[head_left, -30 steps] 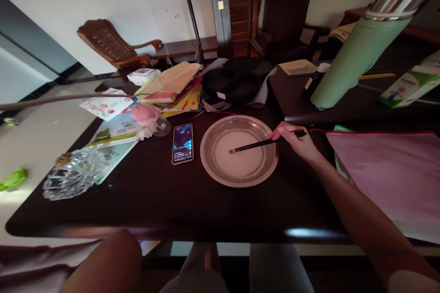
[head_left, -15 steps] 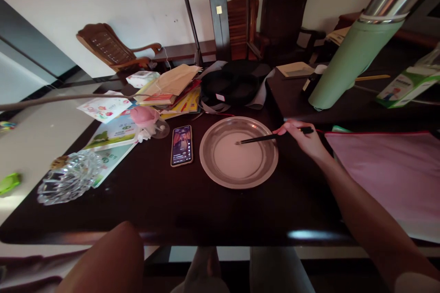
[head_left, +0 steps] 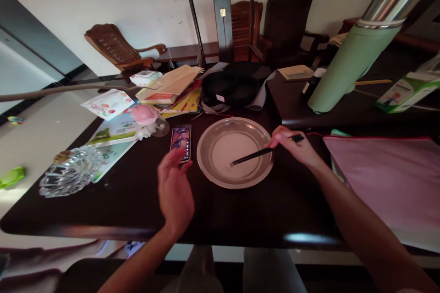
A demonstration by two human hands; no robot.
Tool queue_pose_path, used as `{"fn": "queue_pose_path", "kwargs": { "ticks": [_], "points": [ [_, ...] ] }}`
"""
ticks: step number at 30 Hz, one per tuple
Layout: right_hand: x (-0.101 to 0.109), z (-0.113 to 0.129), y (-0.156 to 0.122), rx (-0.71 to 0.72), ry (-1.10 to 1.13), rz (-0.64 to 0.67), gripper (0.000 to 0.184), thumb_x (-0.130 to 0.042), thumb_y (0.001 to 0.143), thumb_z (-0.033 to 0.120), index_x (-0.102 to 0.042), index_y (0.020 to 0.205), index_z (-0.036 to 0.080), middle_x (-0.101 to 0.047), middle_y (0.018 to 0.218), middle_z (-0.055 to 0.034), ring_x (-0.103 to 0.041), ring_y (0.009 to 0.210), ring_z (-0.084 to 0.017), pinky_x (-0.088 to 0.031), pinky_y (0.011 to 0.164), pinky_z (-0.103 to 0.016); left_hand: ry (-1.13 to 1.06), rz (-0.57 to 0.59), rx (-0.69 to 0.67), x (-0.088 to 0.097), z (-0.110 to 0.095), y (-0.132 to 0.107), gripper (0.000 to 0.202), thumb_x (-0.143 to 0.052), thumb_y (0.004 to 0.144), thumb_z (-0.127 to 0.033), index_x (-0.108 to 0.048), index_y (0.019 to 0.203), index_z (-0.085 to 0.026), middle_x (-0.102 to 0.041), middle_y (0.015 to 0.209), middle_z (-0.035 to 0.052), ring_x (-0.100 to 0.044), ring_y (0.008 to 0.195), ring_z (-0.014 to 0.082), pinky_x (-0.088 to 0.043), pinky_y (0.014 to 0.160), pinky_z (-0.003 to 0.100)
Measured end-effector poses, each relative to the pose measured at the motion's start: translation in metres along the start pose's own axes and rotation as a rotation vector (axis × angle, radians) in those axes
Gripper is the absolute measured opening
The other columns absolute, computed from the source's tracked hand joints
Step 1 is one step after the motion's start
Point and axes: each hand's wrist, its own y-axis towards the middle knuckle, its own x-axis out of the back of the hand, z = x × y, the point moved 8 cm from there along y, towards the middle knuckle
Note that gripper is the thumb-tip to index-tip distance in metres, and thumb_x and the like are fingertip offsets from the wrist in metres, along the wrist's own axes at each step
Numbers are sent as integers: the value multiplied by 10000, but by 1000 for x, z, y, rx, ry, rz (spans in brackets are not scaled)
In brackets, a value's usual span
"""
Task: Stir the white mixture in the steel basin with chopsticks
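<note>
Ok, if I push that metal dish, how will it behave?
The dish looks like thin metal, so it would probably slide on the glossy table. The pale liquid in it would likely slosh toward the low rim. It seems too flat to tip.

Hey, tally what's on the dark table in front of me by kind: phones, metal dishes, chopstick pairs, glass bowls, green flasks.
phone: 1
metal dish: 1
pair of chopsticks: 1, held in the right hand
cut-glass bowl: 1
green flask: 1
Total: 5
</note>
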Motion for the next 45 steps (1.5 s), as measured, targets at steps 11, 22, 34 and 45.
{"fn": "queue_pose_path", "kwargs": {
  "ticks": [11, 22, 34, 45],
  "points": [
    [15, -7, -1, 0, 21, -84, 397, -554, 898, 483, -699, 611, 251, -681, 656, -29, -621, 713, -193, -478, 751, -361, -232, -31, 801, -31, 97, 10, 323, -473, 869, -365, -703, 785, -155, -711, 745, 51, -688, 885, 248, -516, 893, 386],
    [40, -13, -3, 5, 5, -246, 415, -559, 895, 490, -670, 577, 249, -660, 616, -17, -627, 642, -186, -481, 720, -373, -174, -2, 756, -24, 112, 20, 241, -584, 781, -402, -682, 713, -192, -702, 667, 35, -694, 877, 269, -541, 844, 389],
    [33, -11, -3, 17, -13, -242, 390, -562, 901, 465, -678, 601, 244, -661, 634, -8, -638, 660, -178, -468, 739, -352, -211, -40, 656, -23, 98, 15, 187, -589, 778, -335, -703, 780, -187, -724, 764, 14, -685, 902, 237, -521, 877, 359],
    [20, -6, -1, 45, -125, -190, 309, -578, 890, 452, -712, 684, 266, -726, 746, -17, -643, 778, -201, -465, 795, -381, -196, -35, 658, -22, 101, 17, 197, -572, 792, -332, -707, 771, -190, -735, 827, 25, -680, 932, 236, -517, 875, 343]
  ]
}}
